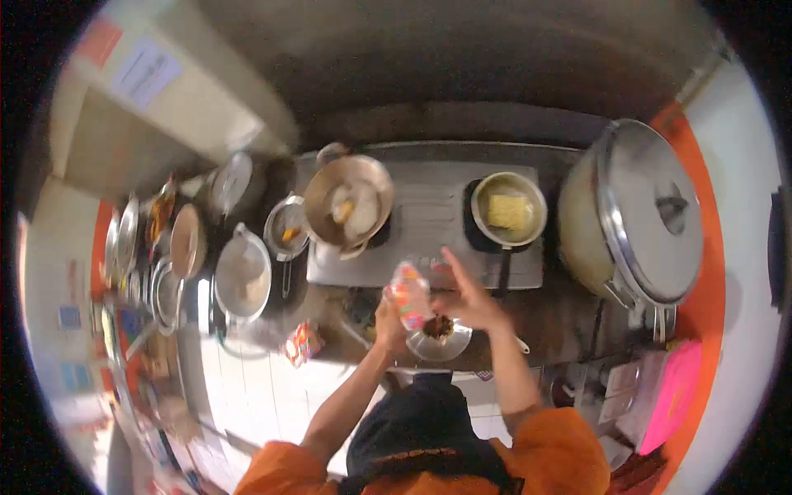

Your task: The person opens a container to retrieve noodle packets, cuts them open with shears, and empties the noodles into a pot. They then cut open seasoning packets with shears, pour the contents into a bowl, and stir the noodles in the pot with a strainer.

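Note:
My left hand [388, 328] is closed around a red, white and orange printed packet [410, 299], held up over the counter's front edge. To the right of the packet, my right hand [474, 304] has its fingers apart and appears to hold nothing; motion blurs it a little. Below both hands sits a shallow metal bowl [450, 348] with a dark brown heap [437, 327] in it. A saucepan [540, 216] on the right burner holds a yellow block of noodles [509, 212]. On the left burner, a wok [375, 175] contains whitish and yellow food that looks like egg [346, 210].
A large lidded pot [652, 214] stands at the right. Left of the stove [429, 194] are a strainer [286, 223], a colander-like pot [243, 272] and several other pans. Another printed packet [303, 342] lies at the counter's front left. The saucepan's handle points toward me.

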`<state>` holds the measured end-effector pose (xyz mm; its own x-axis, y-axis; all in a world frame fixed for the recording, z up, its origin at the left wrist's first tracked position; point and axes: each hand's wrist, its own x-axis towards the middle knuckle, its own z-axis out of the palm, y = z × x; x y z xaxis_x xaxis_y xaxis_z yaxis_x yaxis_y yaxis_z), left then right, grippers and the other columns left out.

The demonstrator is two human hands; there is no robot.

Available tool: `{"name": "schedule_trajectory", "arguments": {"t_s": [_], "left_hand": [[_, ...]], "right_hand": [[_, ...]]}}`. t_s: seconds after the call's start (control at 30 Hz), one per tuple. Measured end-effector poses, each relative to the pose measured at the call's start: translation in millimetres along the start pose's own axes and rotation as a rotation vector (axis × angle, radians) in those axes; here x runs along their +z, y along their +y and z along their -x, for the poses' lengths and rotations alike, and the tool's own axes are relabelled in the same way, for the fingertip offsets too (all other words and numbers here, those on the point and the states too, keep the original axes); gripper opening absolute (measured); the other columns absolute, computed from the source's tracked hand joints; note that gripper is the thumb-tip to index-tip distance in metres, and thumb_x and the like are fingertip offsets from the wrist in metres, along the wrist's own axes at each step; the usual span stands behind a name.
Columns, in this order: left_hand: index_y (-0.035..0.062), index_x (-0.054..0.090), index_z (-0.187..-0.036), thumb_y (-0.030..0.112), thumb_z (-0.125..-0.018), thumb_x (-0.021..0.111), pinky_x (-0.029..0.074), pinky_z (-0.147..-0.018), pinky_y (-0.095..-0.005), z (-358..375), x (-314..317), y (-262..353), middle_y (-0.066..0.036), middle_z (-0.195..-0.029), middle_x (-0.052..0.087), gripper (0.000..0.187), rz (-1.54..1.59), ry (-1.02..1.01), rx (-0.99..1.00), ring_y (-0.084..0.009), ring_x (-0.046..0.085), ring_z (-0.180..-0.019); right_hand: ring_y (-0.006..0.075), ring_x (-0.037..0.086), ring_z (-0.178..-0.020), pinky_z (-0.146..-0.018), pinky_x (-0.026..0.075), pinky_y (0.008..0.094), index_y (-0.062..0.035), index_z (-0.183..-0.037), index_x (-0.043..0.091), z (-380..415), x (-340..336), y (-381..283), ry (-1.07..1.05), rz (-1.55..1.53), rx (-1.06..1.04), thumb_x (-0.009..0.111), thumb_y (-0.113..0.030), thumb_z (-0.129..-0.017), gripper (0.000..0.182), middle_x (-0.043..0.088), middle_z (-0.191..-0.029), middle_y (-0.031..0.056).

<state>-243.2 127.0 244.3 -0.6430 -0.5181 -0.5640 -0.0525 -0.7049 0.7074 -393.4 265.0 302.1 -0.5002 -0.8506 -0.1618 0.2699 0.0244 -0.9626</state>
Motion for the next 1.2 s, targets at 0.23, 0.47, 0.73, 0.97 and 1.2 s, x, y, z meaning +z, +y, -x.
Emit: {"name": "schedule_trajectory", "arguments": {"t_s": [0.23, 0.47, 0.73, 0.97, 1.2], "left_hand": [[0.0012, 0.053, -0.128, 0.034, -0.100, 0.058, 0.050, -0.090, -0.0343, 48, -165, -40, -0.009, -0.111, 0.064, 0.043, -0.373, 0.423, 0.151, -0.0187, 0.061, -0.100], [0.0004, 0.027, -0.149, 0.033, -0.052, 0.089, 0.032, -0.111, -0.0561, 45, -372, 32, -0.022, -0.145, 0.038, 0.119, -1.590, 0.637, 0.329, -0.0458, 0.032, -0.136], [0.0021, 0.036, -0.143, 0.023, -0.056, 0.087, 0.035, -0.106, -0.0554, 12, -422, 29, -0.019, -0.134, 0.049, 0.103, -1.618, 0.441, 0.362, -0.0408, 0.044, -0.126], [0.0023, 0.043, -0.135, 0.008, -0.066, 0.073, 0.036, -0.104, -0.0535, 51, -275, 53, -0.020, -0.128, 0.051, 0.075, -1.495, 0.377, 0.832, -0.0428, 0.047, -0.118], [0.0066, 0.044, -0.136, 0.022, -0.062, 0.085, 0.035, -0.101, -0.0537, 50, -119, 98, -0.015, -0.128, 0.051, 0.087, -1.512, 0.164, 1.083, -0.0389, 0.047, -0.117]], "right_hand": [[0.0235, 0.063, -0.113, -0.097, 0.049, 0.0354, -0.0043, -0.124, 0.058, -27, 137, 110, -0.118, 0.344, 0.018, 0.059, -0.001, -0.091, 0.033, 0.066, -0.120, 0.0120], [0.0175, 0.060, -0.113, -0.097, 0.046, 0.0315, -0.0009, -0.132, 0.056, -90, 164, 218, -0.121, -0.069, 0.207, 0.063, -0.009, -0.094, 0.039, 0.064, -0.124, 0.0081], [0.0249, 0.068, -0.104, -0.086, 0.054, 0.0368, -0.0040, -0.127, 0.058, -39, 195, 136, 0.022, 0.537, -0.003, 0.054, -0.002, -0.096, 0.032, 0.070, -0.113, 0.0137], [0.0252, 0.071, -0.087, -0.077, 0.055, 0.0333, -0.0025, -0.106, 0.072, -66, 244, 102, -0.166, 0.608, -0.254, 0.067, -0.010, -0.089, 0.019, 0.073, -0.096, 0.0119], [0.0340, 0.069, -0.088, -0.083, 0.053, 0.0392, -0.0037, -0.102, 0.074, -46, 156, -6, -0.015, 0.703, -0.074, 0.078, -0.023, -0.076, 0.032, 0.072, -0.096, 0.0182]]}}
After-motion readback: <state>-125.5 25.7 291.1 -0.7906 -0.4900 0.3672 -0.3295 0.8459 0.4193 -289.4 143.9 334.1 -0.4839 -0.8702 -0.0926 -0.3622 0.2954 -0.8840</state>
